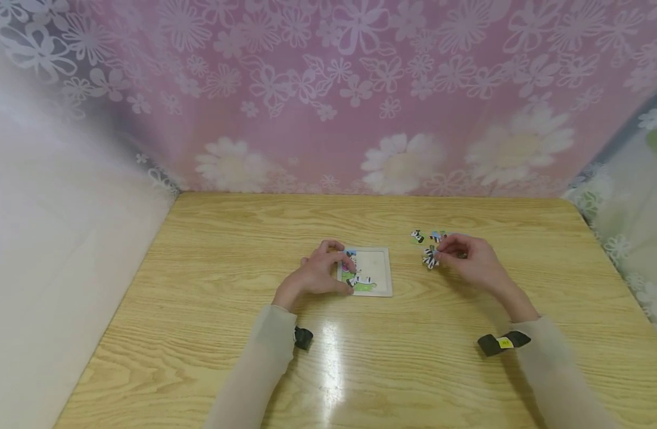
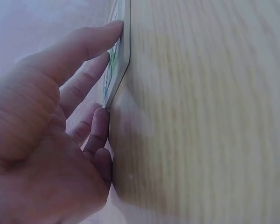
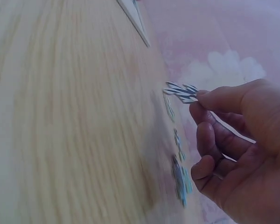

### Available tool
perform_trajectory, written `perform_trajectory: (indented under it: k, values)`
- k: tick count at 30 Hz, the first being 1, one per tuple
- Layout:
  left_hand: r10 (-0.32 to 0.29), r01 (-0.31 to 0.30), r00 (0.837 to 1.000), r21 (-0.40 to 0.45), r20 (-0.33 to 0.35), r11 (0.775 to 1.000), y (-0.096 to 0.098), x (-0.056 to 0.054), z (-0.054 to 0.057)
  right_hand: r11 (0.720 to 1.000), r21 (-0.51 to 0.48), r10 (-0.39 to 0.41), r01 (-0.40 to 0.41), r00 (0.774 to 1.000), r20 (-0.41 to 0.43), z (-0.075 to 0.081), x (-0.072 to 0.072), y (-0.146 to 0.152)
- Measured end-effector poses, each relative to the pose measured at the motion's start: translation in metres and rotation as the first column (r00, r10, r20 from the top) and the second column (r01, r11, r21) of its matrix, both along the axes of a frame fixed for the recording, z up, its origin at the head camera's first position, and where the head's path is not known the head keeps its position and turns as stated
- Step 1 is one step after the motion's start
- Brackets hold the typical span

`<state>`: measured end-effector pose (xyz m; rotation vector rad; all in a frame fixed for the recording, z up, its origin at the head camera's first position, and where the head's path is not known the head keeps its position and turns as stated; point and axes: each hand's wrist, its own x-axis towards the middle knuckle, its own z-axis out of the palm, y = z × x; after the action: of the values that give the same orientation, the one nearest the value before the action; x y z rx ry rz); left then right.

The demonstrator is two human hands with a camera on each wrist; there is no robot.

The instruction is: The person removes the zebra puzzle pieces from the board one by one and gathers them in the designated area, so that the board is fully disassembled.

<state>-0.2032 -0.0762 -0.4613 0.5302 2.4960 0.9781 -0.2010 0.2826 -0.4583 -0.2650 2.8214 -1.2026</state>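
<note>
In the head view my left hand (image 1: 320,269) bends over the left side of a square puzzle tray (image 1: 389,274), thumb at its near edge and other fingers over its left part. The left wrist view shows the thumb tip right at the tray's edge (image 2: 124,51). Puzzle pieces with a zebra picture (image 1: 363,283) lie along the tray's left and near sides. To the right, my right hand (image 1: 475,260) pinches a black-and-white striped puzzle piece (image 3: 183,92) between thumb and index finger, raised over the table.
Several loose puzzle pieces lie behind and beside the right hand, among them a black-and-white one (image 1: 417,236) and a blue one (image 1: 436,236); my right fingers partly hide others. The wooden table (image 1: 210,256) ends at a pink flowered curtain (image 1: 317,137).
</note>
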Motion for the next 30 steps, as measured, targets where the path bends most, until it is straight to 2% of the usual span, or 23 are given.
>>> perform_trajectory:
  k: [9,15,30]
  values:
    - [0.021,-0.021,1.000,-0.009,0.000,1.000,0.001,0.000,0.001,0.992,0.124,0.030,-0.025,0.999,-0.040,0.003,-0.003,0.019]
    - [0.020,-0.020,1.000,0.001,0.001,1.000,0.001,0.000,-0.001,0.987,0.162,0.029,-0.023,0.999,-0.033,-0.001,-0.009,0.024]
    - [0.027,-0.027,1.000,0.013,-0.002,1.000,0.000,0.001,-0.001,0.973,0.230,0.025,-0.024,1.000,0.002,0.000,-0.016,0.023]
